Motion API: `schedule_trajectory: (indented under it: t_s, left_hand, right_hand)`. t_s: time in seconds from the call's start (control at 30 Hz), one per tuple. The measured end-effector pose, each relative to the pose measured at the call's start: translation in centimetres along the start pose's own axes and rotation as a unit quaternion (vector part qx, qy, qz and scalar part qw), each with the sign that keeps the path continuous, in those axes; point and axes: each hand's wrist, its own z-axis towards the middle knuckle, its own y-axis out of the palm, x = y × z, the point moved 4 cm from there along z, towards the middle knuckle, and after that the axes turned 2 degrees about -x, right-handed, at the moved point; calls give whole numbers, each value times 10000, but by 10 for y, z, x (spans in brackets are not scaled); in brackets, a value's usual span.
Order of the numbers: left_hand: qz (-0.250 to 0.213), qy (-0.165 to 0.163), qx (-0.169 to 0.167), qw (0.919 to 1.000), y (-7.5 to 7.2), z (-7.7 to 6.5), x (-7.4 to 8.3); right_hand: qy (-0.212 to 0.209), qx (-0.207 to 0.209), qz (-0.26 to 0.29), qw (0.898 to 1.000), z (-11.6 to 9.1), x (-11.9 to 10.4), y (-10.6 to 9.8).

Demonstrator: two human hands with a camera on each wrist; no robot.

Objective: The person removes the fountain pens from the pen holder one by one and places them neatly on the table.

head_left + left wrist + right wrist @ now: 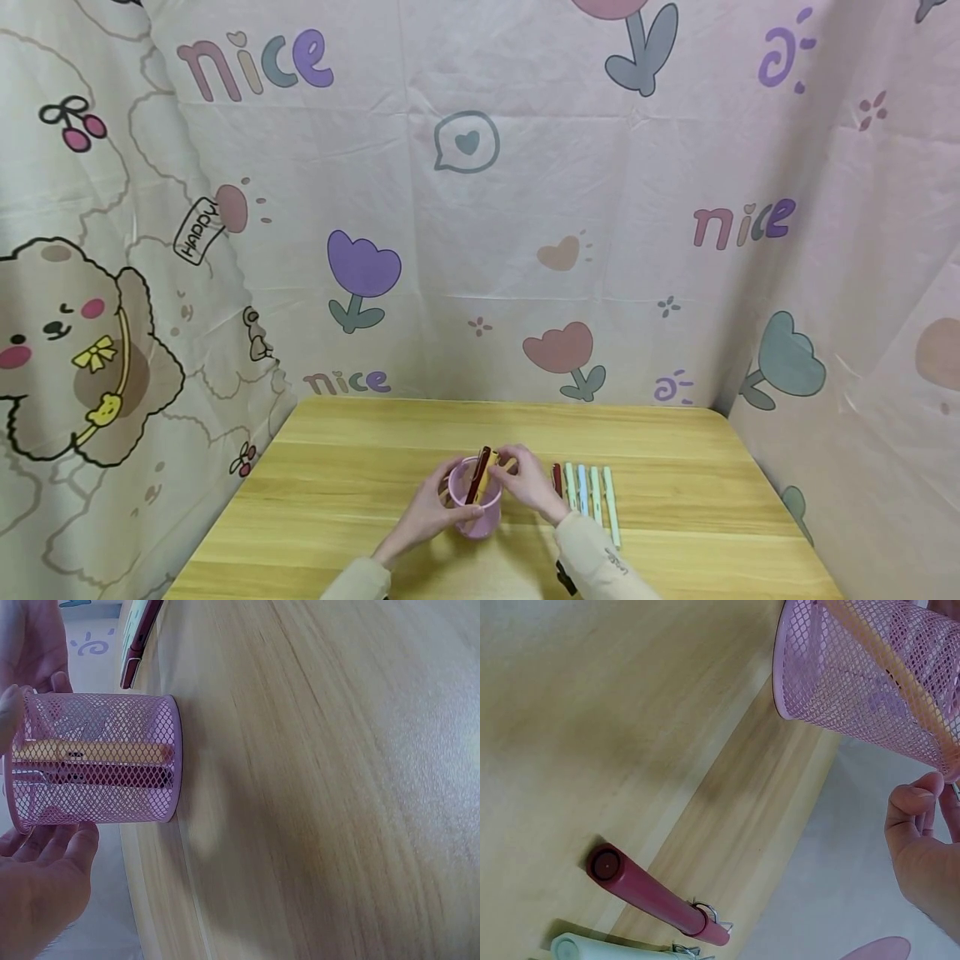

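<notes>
My left hand (427, 508) grips a pink mesh pen holder (480, 527) near its rim, thumb at the front and fingers round the far side. The holder stands upright on the table. Inside it, a dark red pen (477, 475) and an orange pen (97, 751) lean side by side, their lower ends near the bottom. At the right of the rim, my right hand (528, 481) pinches the top of the orange pen with thumb and fingertips. In the right wrist view those fingertips (915, 796) are right at the rim.
Right of the holder, a red pen (656, 894) and several pale green and blue pens (584, 487) lie in a row on the wooden table (360, 442). My right forearm passes over the row's near side. A printed curtain (465, 225) hangs behind and at both sides.
</notes>
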Motion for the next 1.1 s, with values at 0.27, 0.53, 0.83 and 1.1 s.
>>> schedule_trajectory:
  t_s: [0.27, 0.53, 0.83, 1.1]
  left_hand:
    - [-51, -28, -4, 10000, 0, 1, 0]
    - [-44, -24, 12, 10000, 0, 1, -1]
    - [-42, -65, 25, 10000, 0, 0, -1]
    - [-25, -75, 37, 10000, 0, -1, 0]
  right_hand:
    - [51, 146, 167, 9997, -2, 0, 0]
    - [17, 263, 267, 9993, -6, 0, -3]
    - [-96, 502, 439, 9977, -13, -1, -10]
    - [12, 664, 820, 9944, -19, -4, -13]
